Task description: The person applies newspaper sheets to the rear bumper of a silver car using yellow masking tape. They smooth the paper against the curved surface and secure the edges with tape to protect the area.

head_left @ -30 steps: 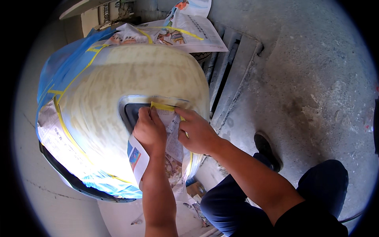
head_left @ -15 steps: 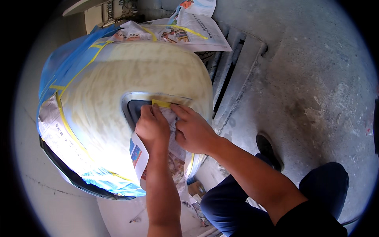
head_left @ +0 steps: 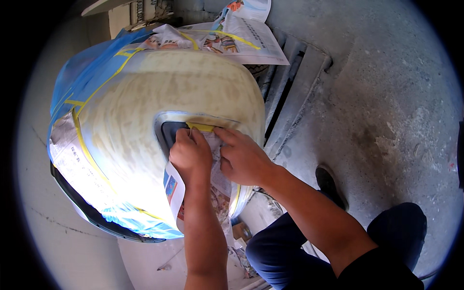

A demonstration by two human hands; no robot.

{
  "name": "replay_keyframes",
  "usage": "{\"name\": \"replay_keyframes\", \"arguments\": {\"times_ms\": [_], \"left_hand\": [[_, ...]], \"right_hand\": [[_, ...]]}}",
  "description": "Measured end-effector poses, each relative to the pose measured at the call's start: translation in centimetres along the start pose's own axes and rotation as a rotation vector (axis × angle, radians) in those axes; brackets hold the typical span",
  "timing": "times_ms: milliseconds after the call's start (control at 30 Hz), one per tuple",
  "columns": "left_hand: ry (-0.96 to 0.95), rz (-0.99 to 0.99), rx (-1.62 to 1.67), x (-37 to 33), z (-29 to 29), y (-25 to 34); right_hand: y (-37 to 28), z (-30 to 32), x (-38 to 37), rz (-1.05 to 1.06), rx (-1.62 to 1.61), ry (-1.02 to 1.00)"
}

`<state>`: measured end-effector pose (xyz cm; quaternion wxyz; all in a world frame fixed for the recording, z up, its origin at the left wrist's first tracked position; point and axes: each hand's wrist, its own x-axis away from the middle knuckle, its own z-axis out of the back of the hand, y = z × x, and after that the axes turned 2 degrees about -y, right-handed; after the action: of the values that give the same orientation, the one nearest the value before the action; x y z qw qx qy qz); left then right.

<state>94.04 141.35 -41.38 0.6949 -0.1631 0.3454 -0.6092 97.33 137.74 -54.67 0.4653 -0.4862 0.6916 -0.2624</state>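
Observation:
A rounded body panel, sanded in patchy cream and tan, fills the middle left. A dark recess is sunk into it. Along the recess's upper edge runs a strip of yellow masking tape, with a newspaper sheet hanging below. My left hand is closed, pinching the tape's left end between thumb and forefinger. At the tape's right end lies the forefinger of my right hand, stretched out, its thumb apart over the newspaper. The hands hide much of the recess and sheet.
Blue plastic film and taped newspaper cover the panel's left side. More newspaper sticks out over the far edge. A grooved floor channel runs beside the panel. My knees and shoe are at lower right.
The whole view has shifted slightly, so the panel sits a little farther right. Both hands remain at the tape; its strip now looks flatter against the recess edge.

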Motion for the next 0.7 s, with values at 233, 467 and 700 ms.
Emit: {"name": "replay_keyframes", "arguments": {"times_ms": [233,467,700], "left_hand": [[0.02,0.02,-0.052,-0.4,-0.4,-0.4],[0.019,0.047,-0.016,-0.3,-0.6,-0.4],[0.009,0.067,-0.034,-0.9,-0.2,-0.3]], "right_hand": [[0.1,0.2,-0.2,0.017,-0.012,0.005],[0.1,0.8,-0.5,-0.054,0.01,-0.165],[-0.2,1.2,-0.9,-0.048,-0.003,-0.15]]}}
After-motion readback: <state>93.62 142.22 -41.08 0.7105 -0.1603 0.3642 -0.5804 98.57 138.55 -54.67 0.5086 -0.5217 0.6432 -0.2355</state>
